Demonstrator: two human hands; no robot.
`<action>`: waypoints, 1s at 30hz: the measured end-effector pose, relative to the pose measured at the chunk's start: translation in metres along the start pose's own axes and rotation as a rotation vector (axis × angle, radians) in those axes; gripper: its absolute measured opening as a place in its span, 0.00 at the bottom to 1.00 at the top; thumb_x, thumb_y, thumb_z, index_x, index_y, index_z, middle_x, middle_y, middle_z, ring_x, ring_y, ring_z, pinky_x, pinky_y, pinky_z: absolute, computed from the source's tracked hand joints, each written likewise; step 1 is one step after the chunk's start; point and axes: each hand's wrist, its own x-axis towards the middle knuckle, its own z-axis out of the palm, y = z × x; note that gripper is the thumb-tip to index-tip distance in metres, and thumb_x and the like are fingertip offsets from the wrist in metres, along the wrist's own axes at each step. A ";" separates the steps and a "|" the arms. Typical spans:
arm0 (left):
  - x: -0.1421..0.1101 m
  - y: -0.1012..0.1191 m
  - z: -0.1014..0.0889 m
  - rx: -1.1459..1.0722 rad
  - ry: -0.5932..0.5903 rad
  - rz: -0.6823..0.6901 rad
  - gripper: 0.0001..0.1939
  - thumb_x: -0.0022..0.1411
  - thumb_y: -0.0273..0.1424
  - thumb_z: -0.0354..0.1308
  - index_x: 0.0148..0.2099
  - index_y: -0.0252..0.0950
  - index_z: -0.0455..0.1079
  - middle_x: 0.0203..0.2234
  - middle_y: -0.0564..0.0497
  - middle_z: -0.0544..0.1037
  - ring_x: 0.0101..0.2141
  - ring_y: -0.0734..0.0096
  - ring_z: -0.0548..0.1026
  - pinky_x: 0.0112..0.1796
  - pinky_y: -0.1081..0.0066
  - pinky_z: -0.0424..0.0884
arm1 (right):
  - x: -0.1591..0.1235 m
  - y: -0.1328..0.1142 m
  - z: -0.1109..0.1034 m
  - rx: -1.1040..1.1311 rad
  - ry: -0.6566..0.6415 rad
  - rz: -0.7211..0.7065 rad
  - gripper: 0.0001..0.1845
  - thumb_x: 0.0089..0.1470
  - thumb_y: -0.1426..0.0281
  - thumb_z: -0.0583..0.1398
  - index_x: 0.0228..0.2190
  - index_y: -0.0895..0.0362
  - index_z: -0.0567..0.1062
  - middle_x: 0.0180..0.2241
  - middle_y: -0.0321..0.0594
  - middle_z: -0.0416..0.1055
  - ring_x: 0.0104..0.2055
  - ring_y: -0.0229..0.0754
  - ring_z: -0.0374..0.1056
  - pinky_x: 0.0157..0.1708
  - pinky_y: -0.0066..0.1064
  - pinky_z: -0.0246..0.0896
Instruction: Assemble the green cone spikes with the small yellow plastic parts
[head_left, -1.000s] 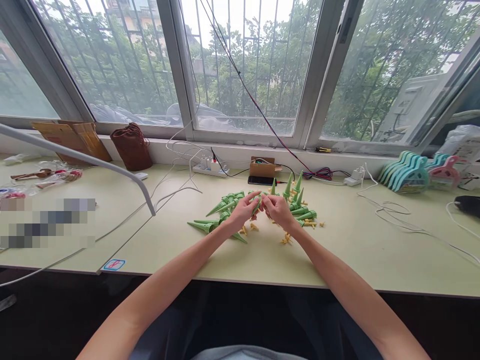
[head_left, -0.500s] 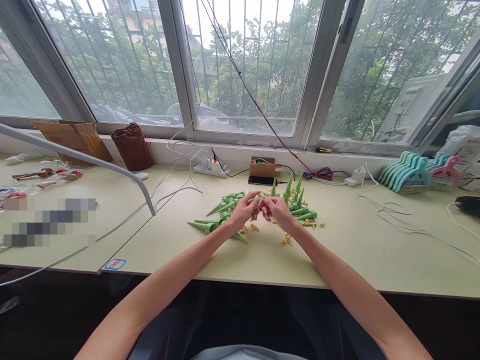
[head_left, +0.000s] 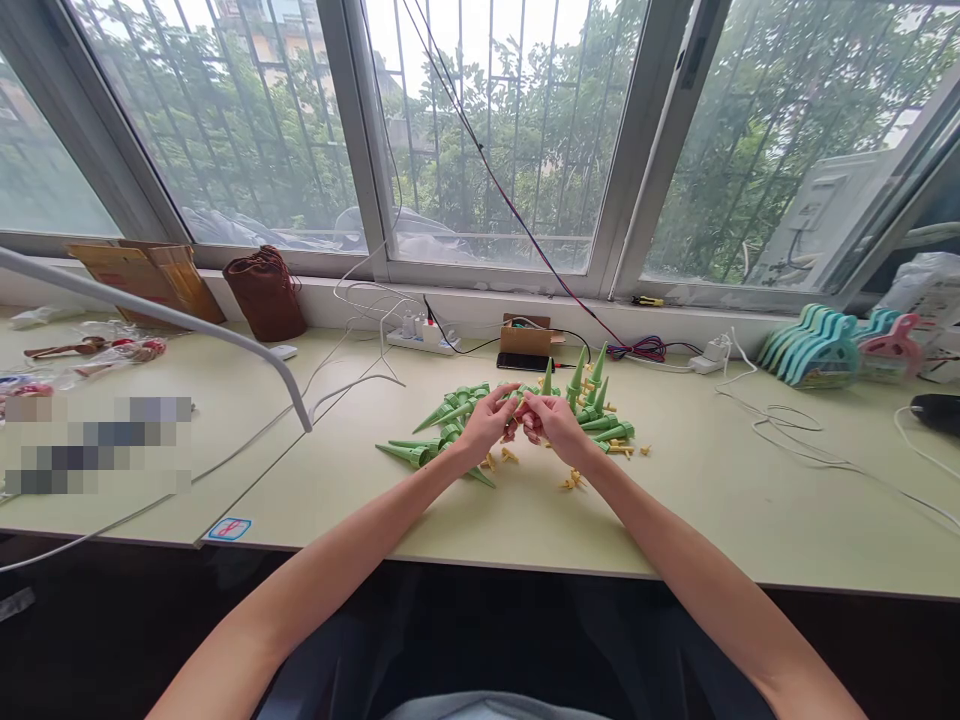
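Note:
My left hand (head_left: pixel 489 422) and my right hand (head_left: pixel 553 420) meet above the middle of the table, fingertips close together. Curled fingers of the left hand close round a small green plastic piece (head_left: pixel 520 392), mostly covered by the fingers. The right thumb and forefinger pinch at the same spot; what lies between them is too small to make out. Green plastic spikes (head_left: pixel 409 453) with ribbed collars lie to the left of the hands. More spikes (head_left: pixel 576 380) stand upright or lie behind and to the right. Small yellow plastic valve-like pieces (head_left: pixel 573 480) are scattered near both wrists.
A phone (head_left: pixel 525 361) lies before a small cardboard box (head_left: pixel 526 338) at the back. A power strip (head_left: pixel 424 342) and loose cables run along the wall. A grey curved tube (head_left: pixel 247 345) crosses the left side. Hangers (head_left: pixel 814 345) stand at the right.
Almost nothing differs. Both hands stay together at the same place, with only a very slight shift of the right fingers.

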 end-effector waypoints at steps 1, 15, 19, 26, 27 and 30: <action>0.000 -0.001 0.000 -0.003 0.000 0.001 0.33 0.57 0.44 0.61 0.59 0.32 0.62 0.20 0.58 0.66 0.17 0.81 0.62 0.19 0.75 0.60 | 0.000 0.000 0.000 0.005 0.000 0.004 0.23 0.49 0.52 0.64 0.20 0.60 0.71 0.15 0.31 0.61 0.13 0.31 0.56 0.12 0.25 0.49; 0.001 0.000 0.003 -0.038 0.022 -0.033 0.31 0.58 0.42 0.60 0.59 0.32 0.62 0.19 0.58 0.66 0.16 0.80 0.62 0.18 0.76 0.59 | 0.001 0.003 0.000 -0.025 0.026 0.000 0.24 0.48 0.51 0.64 0.20 0.59 0.70 0.14 0.30 0.59 0.13 0.31 0.56 0.13 0.26 0.51; 0.002 -0.002 0.004 -0.074 0.027 -0.060 0.25 0.61 0.40 0.57 0.57 0.32 0.64 0.16 0.59 0.64 0.16 0.78 0.63 0.18 0.76 0.59 | 0.002 0.003 0.000 -0.092 0.088 -0.049 0.26 0.48 0.50 0.64 0.18 0.58 0.67 0.13 0.29 0.57 0.13 0.30 0.55 0.12 0.26 0.49; 0.002 -0.001 0.004 -0.044 0.041 -0.047 0.22 0.63 0.40 0.55 0.55 0.32 0.64 0.15 0.58 0.65 0.15 0.77 0.64 0.17 0.76 0.59 | 0.000 0.000 -0.002 -0.160 0.116 -0.074 0.26 0.48 0.50 0.64 0.17 0.57 0.65 0.14 0.31 0.61 0.13 0.30 0.54 0.12 0.26 0.46; 0.002 -0.001 0.004 -0.036 0.042 -0.046 0.22 0.63 0.40 0.55 0.55 0.32 0.64 0.15 0.58 0.65 0.15 0.77 0.65 0.17 0.76 0.59 | 0.000 0.000 -0.002 -0.166 0.116 -0.075 0.26 0.48 0.49 0.64 0.17 0.57 0.65 0.14 0.32 0.61 0.13 0.30 0.54 0.13 0.26 0.46; 0.001 0.002 0.004 0.005 0.030 -0.037 0.23 0.63 0.40 0.55 0.56 0.32 0.64 0.16 0.57 0.67 0.15 0.77 0.65 0.17 0.76 0.59 | 0.001 0.000 -0.003 -0.182 0.123 -0.074 0.26 0.48 0.49 0.64 0.18 0.57 0.65 0.14 0.31 0.60 0.13 0.31 0.54 0.13 0.27 0.46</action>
